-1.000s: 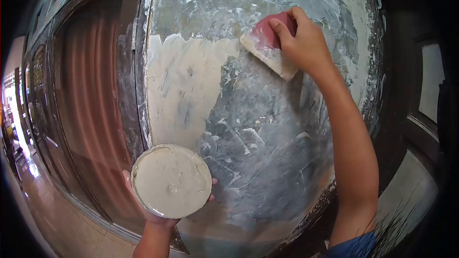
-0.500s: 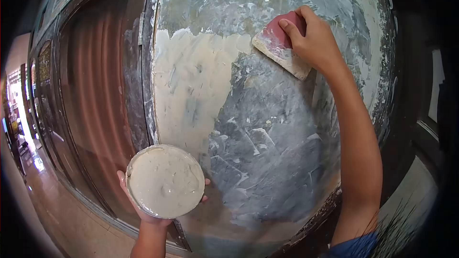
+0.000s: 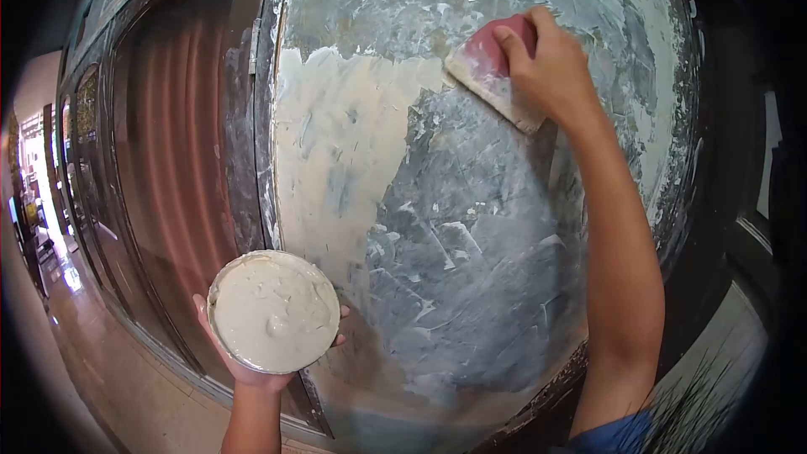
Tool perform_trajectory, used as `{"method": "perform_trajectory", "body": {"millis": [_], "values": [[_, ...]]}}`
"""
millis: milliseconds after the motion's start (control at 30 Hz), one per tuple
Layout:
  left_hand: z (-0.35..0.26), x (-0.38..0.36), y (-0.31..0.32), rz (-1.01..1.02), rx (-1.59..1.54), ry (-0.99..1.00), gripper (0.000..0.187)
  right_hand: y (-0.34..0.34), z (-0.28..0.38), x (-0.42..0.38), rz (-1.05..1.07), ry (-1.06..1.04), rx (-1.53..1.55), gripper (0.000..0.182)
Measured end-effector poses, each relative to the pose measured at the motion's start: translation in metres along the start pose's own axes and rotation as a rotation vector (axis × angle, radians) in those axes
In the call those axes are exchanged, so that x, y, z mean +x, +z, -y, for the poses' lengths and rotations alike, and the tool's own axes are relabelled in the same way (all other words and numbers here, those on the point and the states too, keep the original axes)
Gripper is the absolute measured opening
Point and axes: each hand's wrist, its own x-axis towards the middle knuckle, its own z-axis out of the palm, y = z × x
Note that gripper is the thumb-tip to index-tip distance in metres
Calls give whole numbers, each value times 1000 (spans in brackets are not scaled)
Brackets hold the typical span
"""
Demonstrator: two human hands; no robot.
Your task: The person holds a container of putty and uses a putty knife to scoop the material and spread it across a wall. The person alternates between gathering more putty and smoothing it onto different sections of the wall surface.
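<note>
My right hand (image 3: 551, 63) is closed around a reddish putty spreader (image 3: 492, 55), thumb on its near face. Cream putty coats the spreader's wide lower edge, which slants against the grey, patchy wall (image 3: 479, 286). To the left of it lies a layer of cream putty (image 3: 336, 134) on the wall, with an uneven right border. Low on the left, my left hand (image 3: 259, 377) cups a round tub (image 3: 217, 338) from below, fingertips showing at both sides. The tub is nearly full of smooth cream putty (image 3: 273, 311).
A dark wooden frame (image 3: 250, 126) borders the wall on the left, beside a panel with a reddish-brown curtain (image 3: 181, 143) behind it. Tiled floor (image 3: 126, 370) shows at lower left. Dark woodwork (image 3: 727, 160) stands at the right.
The tub in my left hand has shifted slightly left and up in view. My right hand and the spreader have barely moved, with a slight change of tilt.
</note>
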Motion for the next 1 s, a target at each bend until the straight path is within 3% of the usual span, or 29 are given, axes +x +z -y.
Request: {"method": "perform_trajectory", "body": {"millis": [33, 133, 300, 567, 833, 900, 1000], "values": [[0, -1, 1, -23, -27, 3, 105, 6, -3, -3, -22, -88, -54, 40], [-1, -3, 6, -51, -61, 2, 104, 4, -3, 1, -49, -85, -155, 39], [-1, -5, 5, -34, -73, 19, 104, 12, -6, -7, -128, -198, -109, 35], [1, -5, 7, 3, -15, 57, 104, 6, -2, 5, -139, -186, -30, 32], [2, -8, 15, -149, -40, 77, 104, 10, 3, 10, -167, -188, -94, 34], [0, -9, 12, -112, -32, 67, 104, 12, 11, 2, -85, -258, -72, 34], [-2, -11, 9, -66, -2, 56, 104, 18, 6, 5, -93, -206, -157, 34]]}}
